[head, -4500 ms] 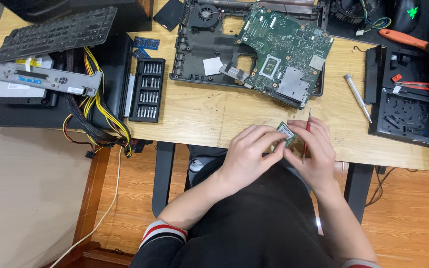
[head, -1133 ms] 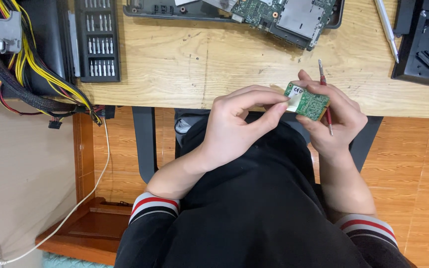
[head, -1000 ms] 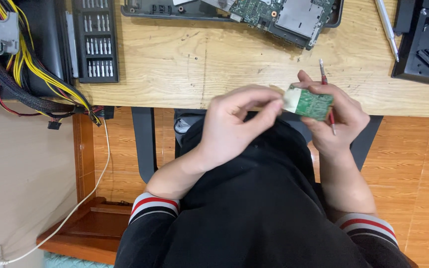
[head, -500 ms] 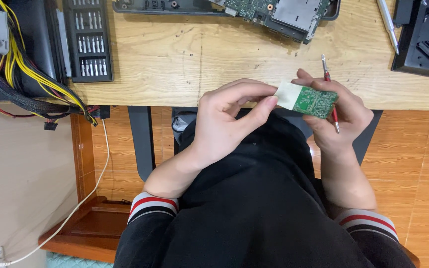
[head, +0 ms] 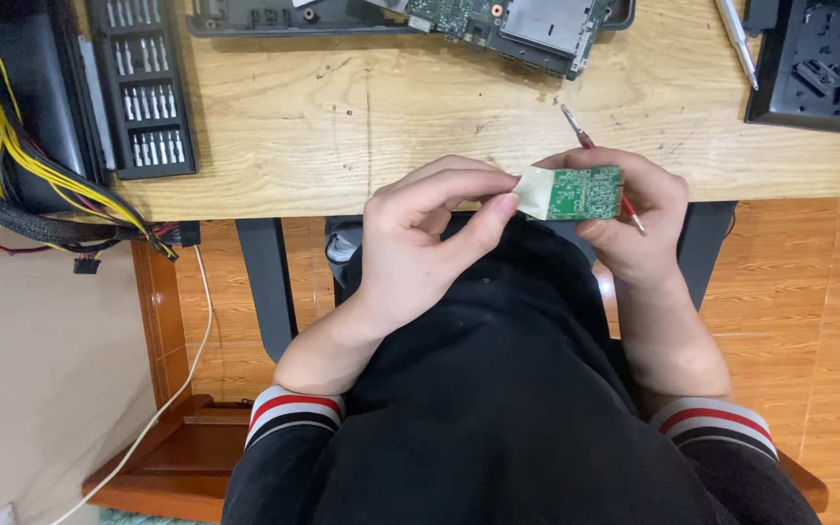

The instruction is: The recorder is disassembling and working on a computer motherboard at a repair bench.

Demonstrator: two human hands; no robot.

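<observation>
I hold a small green circuit board (head: 585, 192) in front of my chest, just past the wooden desk's front edge (head: 342, 146). My right hand (head: 634, 219) grips the board's right side and also clamps a thin red-handled tool (head: 595, 156) against it. A pale flat tab (head: 535, 192) sticks out of the board's left end. My left hand (head: 430, 233) pinches that tab between thumb and forefinger.
A dismantled laptop base with a green mainboard (head: 498, 19) lies at the desk's far edge. A black case of screwdriver bits (head: 143, 87) stands at the left beside a bundle of yellow and black cables (head: 21, 175). A black panel (head: 819, 63) and a silver screwdriver (head: 736, 39) lie at the right.
The view has tilted down toward my lap since the oldest frame. My left fingers have slid to the board's left end and now pinch the pale tab; the board lies flatter.
</observation>
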